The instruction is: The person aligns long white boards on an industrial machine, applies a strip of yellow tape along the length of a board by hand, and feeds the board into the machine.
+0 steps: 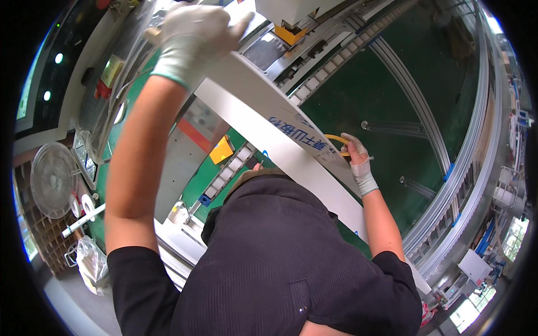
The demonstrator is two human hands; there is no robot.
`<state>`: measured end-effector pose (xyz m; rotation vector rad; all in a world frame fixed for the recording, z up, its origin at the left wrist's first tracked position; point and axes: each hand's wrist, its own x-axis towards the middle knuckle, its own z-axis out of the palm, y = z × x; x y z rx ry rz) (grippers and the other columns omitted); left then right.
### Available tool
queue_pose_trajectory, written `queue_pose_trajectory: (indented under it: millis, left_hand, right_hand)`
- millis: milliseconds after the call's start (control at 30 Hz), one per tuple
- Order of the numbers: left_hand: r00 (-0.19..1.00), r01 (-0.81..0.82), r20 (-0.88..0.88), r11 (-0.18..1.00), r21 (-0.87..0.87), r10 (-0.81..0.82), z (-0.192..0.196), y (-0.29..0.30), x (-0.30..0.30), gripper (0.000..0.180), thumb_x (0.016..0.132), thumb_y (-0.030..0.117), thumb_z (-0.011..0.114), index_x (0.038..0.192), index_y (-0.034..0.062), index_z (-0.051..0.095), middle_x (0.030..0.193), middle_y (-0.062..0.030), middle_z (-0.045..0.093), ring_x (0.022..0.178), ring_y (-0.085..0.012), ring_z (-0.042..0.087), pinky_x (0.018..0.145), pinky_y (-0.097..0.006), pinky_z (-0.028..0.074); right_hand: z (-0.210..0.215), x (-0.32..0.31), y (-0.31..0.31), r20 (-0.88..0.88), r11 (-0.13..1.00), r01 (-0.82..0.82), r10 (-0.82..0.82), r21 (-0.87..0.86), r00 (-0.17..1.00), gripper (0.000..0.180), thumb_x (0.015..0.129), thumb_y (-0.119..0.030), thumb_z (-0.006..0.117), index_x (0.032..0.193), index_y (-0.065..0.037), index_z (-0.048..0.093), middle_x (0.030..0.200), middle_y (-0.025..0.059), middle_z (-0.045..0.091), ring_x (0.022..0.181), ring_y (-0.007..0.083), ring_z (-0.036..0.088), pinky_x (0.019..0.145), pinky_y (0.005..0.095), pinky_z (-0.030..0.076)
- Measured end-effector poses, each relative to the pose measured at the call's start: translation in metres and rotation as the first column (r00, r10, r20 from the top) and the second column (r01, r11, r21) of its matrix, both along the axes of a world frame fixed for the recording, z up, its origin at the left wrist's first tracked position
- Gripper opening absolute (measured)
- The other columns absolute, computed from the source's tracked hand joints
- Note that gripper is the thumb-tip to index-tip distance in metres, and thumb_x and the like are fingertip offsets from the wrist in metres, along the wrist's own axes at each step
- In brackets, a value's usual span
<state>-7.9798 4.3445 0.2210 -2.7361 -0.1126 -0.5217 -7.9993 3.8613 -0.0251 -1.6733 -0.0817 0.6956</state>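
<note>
Through my head view I have the two gloved hands far apart, with a long white panel (286,126) spanning the space between them. My left hand (199,28) is up at the panel's far left end, blurred, one finger jutting to the right; I can't tell whether it grips the panel. My right hand (357,154), lower and to the right, has its fingers closed on a yellow curved piece (336,138) beside the panel's printed side. The panel's long axis runs slantwise, from upper left by my left hand to lower right near my right forearm. Its greyer side, with blue lettering, faces up and right; a brighter white strip lies along its lower left. Farther out, a roller track (330,70) slants behind it, a curved metal rail (468,162) sweeps down the right, and a round fan guard (54,179) stands at left.
</note>
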Motion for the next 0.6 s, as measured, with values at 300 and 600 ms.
queue_pose_trajectory:
  millis: [300, 600]
  left_hand:
    - [0.867, -0.373, -0.435, 0.897, -0.238, 0.245, -0.066, 0.026, -0.047, 0.073, 0.109, 0.062, 0.040, 0.076, 0.0107, 0.080, 0.073, -0.0146, 0.074, 0.070, -0.0356, 0.074, 0.069, -0.047, 0.059]
    - [0.905, -0.226, -0.421, 0.777, -0.588, -0.055, -0.103, 0.001, -0.030, 0.069, 0.109, 0.056, 0.043, 0.079, 0.0081, 0.082, 0.078, -0.0180, 0.076, 0.077, -0.0354, 0.077, 0.077, -0.047, 0.060]
  right_hand:
    - [0.021, 0.009, -0.023, 0.503, 0.874, 0.098, 0.180, -0.476, 0.845, 0.036, 0.111, -0.031, 0.059, 0.134, -0.007, 0.074, 0.129, 0.0139, 0.076, 0.115, 0.0272, 0.073, 0.103, 0.0362, 0.055]
    - [0.161, -0.042, -0.058, 0.352, 0.753, 0.139, 0.130, -0.643, 0.927, 0.038, 0.111, -0.027, 0.057, 0.131, 0.002, 0.073, 0.131, 0.0200, 0.074, 0.124, 0.0299, 0.070, 0.109, 0.0372, 0.051]
